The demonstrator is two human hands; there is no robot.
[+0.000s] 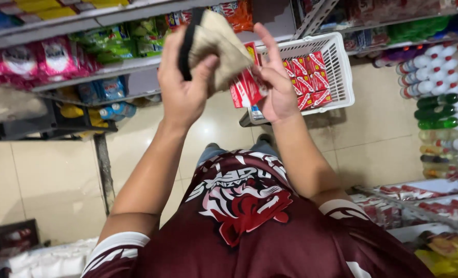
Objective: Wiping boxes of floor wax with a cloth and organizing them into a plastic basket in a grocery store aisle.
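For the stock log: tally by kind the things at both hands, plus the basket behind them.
Beige cloth, in the left hand: 1
Red carton, at the right hand: 1
White basket: 1
Total: 3
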